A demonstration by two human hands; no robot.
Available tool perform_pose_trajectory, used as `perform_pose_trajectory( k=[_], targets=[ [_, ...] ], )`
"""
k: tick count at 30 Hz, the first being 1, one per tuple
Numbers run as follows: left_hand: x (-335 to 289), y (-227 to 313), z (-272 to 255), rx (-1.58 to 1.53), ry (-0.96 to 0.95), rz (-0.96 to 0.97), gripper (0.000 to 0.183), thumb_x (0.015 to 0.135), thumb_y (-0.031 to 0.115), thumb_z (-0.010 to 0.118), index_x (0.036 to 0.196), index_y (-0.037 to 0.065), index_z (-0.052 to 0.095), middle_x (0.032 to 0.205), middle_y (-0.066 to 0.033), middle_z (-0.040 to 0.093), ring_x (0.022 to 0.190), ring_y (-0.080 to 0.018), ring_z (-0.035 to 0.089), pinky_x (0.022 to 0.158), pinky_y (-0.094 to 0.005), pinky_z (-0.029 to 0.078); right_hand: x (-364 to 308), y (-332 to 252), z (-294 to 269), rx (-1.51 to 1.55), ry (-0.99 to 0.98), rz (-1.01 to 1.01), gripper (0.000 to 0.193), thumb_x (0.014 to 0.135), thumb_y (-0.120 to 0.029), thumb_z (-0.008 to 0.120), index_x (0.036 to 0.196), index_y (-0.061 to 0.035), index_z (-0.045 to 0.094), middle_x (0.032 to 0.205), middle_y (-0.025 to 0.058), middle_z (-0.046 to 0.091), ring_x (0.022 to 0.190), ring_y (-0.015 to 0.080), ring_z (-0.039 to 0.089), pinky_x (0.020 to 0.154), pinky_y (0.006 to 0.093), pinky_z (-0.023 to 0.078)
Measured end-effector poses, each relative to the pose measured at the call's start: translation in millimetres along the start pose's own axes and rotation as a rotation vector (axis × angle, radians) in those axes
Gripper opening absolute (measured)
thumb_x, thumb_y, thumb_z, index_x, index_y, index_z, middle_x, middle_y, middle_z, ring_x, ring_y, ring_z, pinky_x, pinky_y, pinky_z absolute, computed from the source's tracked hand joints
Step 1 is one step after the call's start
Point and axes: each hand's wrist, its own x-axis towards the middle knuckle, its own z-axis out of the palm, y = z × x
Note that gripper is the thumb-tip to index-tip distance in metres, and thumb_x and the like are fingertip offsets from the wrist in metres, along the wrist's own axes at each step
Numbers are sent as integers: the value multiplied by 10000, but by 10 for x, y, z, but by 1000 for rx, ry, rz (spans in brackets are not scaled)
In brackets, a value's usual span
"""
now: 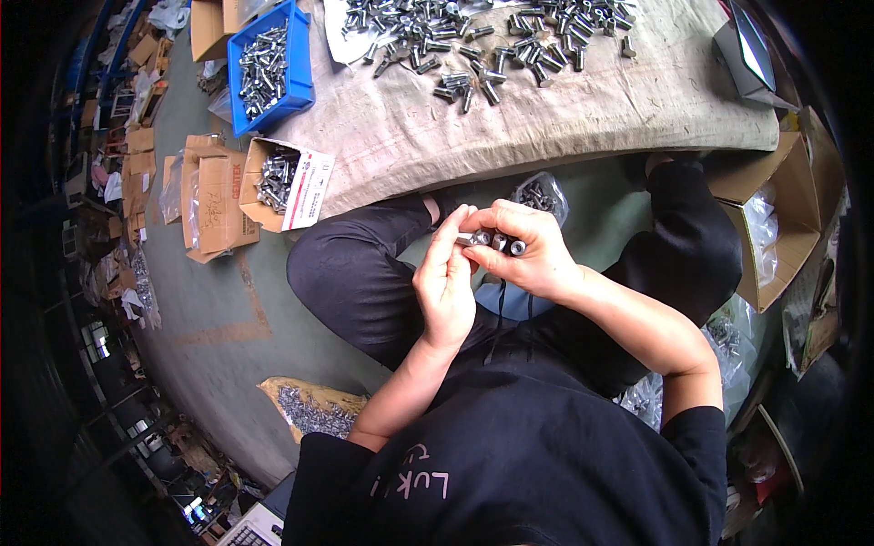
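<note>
My hands meet over my lap, with a short row of shiny metal bolts (499, 242) between them. The right hand (539, 257) grips the row, its thumb below and its fingers curled over the top. Round, dark-centred bolt ends face out of that grip. From the other side, my left hand (443, 296) closes its long fingers and thumb on the leftmost bolt (466, 239). Fingertips of both hands touch near the top, and the fingers partly hide the bolts. Beyond them, many loose bolts (523, 45) lie heaped on the cloth-covered table (601, 114).
A blue bin (304, 82) of bolts sits at the table's left edge. Below it stand an open carton (314, 187) of metal parts and another cardboard box (218, 205). A bag of parts (543, 195) lies beyond my hands. At right is a carton (783, 227) with plastic inside.
</note>
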Motion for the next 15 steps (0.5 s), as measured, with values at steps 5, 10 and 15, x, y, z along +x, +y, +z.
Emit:
perform_pose_trajectory(
  k=[5, 10, 15],
  targets=[
    [-3, -5, 18, 320, -17, 81, 351, 888, -33, 365, 1235, -37, 419, 1141, -105, 514, 960, -117, 502, 796, -212, 424, 28, 42, -23, -134, 10, -44, 225, 697, -113, 703, 892, -43, 614, 744, 78, 582, 637, 171, 577, 570, 265, 454],
    [14, 159, 46, -449, 9, -213, 397, 911, 74, 363, 1299, -4, 330, 1197, -124, 465, 1069, -177, 468, 914, -311, 374, 106, -25, -37, -64, -2, -7, 190, 690, -66, 688, 861, -20, 620, 728, 68, 574, 646, 151, 543, 580, 264, 421],
    [77, -174, 109, -1288, -60, -606, 532, 889, 472, 349, 1215, 59, 427, 1126, -88, 514, 1032, -193, 490, 935, -364, 348, 159, -175, -3, -203, 23, -179, 150, 688, -101, 682, 810, -51, 612, 671, 65, 548, 580, 186, 530, 544, 288, 426]
  ],
)
